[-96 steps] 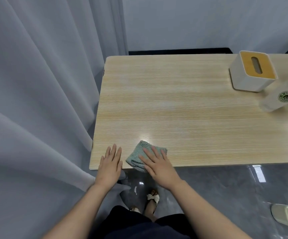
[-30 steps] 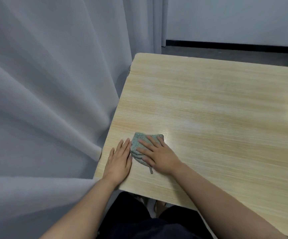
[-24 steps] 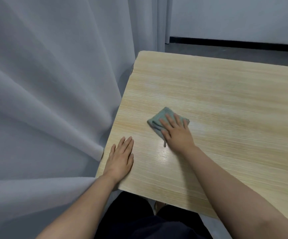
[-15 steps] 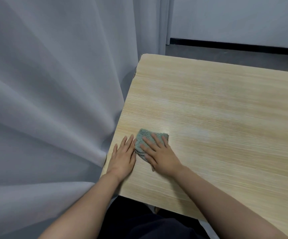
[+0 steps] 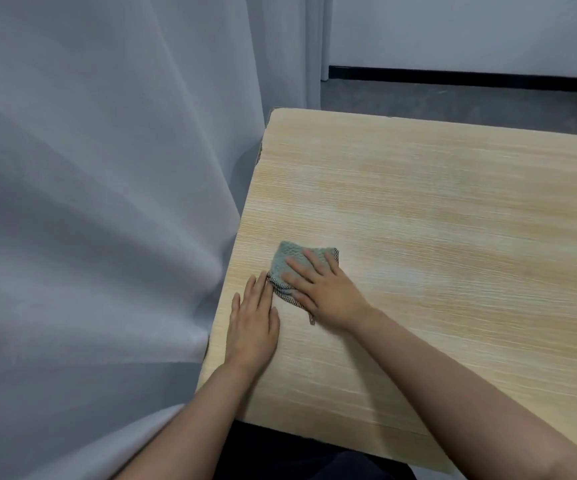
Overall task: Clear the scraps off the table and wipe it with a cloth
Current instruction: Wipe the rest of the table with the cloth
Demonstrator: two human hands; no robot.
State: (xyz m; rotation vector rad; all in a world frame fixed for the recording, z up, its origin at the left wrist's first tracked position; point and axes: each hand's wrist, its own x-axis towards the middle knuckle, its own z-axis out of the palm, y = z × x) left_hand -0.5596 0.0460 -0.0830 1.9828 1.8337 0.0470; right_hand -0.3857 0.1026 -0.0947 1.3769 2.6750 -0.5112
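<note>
While no writing can be read anywhere in the head view, a folded green cloth [image 5: 289, 263] is pressed flat onto the wooden tabletop [image 5: 436, 209] near its left edge by the straight fingers of the right hand [image 5: 325, 289]. The left hand [image 5: 254, 323] is laid flat just beside it, fingertips touching the cloth's edge. A grey curtain [image 5: 100, 202] is hung alongside.

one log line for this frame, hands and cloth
phase: wiping | right hand: flat, pressing green cloth | left hand: flat on table, beside cloth | scraps: none visible
</note>
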